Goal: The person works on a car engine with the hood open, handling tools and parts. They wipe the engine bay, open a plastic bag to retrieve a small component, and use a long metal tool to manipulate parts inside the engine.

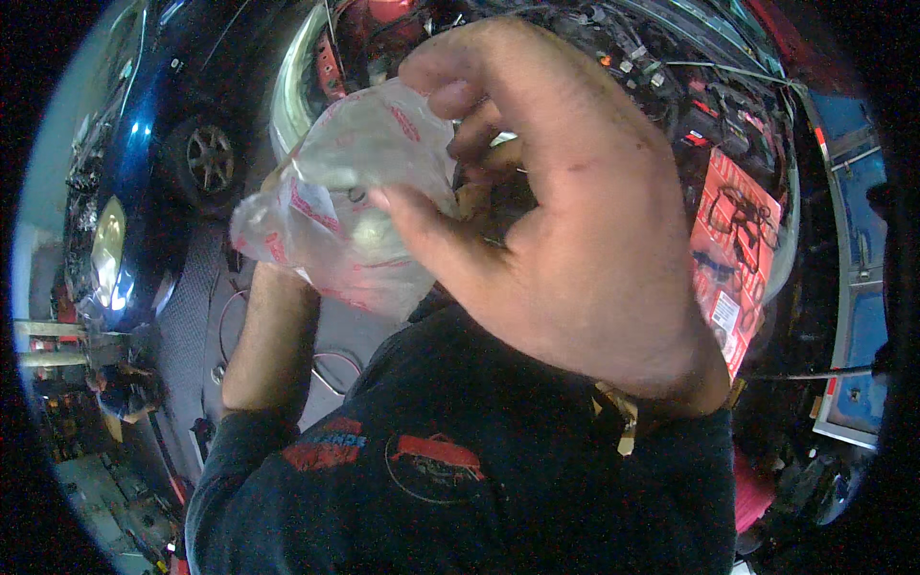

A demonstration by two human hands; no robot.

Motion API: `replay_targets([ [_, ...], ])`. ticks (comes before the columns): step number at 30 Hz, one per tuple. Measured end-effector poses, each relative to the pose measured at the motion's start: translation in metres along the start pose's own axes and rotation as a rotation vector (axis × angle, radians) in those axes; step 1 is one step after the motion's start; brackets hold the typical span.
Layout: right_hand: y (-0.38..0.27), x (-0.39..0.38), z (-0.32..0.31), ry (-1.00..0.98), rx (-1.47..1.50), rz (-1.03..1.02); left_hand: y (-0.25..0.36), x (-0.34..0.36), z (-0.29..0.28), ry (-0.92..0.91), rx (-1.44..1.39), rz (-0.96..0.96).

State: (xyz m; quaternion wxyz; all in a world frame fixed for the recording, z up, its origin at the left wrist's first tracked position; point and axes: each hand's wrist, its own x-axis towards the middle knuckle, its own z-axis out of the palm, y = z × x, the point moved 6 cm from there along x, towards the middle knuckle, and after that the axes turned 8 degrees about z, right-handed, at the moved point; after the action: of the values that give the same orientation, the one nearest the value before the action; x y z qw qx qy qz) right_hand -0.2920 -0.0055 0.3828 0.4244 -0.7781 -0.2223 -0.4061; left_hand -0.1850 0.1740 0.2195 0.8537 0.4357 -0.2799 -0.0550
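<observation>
A clear plastic bag (374, 144) with red printing is held up in front of my chest. Inside it shows a pale rounded shape (374, 235), too blurred to name. My left forearm rises behind the bag, and my left hand (280, 177) holds it from behind, mostly hidden by the plastic. Close to the camera, my right hand (565, 201) arches over the bag's right side. Its thumb points at the bag and stands apart from the curled fingers. Whether the thumb touches the plastic, I cannot tell.
An open engine bay (623, 57) lies ahead. On its right side rests a red-and-white package (733, 230) with black cord-like parts on it. A dark blue car (144, 182) stands at left, near a loose wheel (209, 158). Blue cabinets (858, 278) line the right.
</observation>
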Motion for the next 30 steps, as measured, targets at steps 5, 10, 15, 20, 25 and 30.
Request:
replay_targets([
  [5,-0.010,-0.008,0.011,-0.271,-0.049,0.069,-0.008,-0.006,-0.011,0.043,-0.197,-0.094],
  [10,-0.017,-0.023,0.018,-0.535,-0.115,0.142,-0.013,-0.002,0.002,0.072,-0.406,-0.191],
  [15,0.036,-0.056,0.081,-0.926,-0.413,0.132,-0.029,-0.006,0.012,0.574,-0.313,-0.463],
  [20,0.070,-0.064,0.114,-0.729,-0.446,0.025,-0.039,-0.010,0.023,0.607,-0.287,-0.434],
  [25,0.067,-0.060,0.109,-0.448,-0.206,-0.150,-0.051,-0.018,0.003,0.657,-0.402,-0.387],
  [30,0.076,-0.066,0.112,-0.466,-0.131,-0.019,-0.064,-0.024,-0.007,0.669,-0.498,-0.359],
])
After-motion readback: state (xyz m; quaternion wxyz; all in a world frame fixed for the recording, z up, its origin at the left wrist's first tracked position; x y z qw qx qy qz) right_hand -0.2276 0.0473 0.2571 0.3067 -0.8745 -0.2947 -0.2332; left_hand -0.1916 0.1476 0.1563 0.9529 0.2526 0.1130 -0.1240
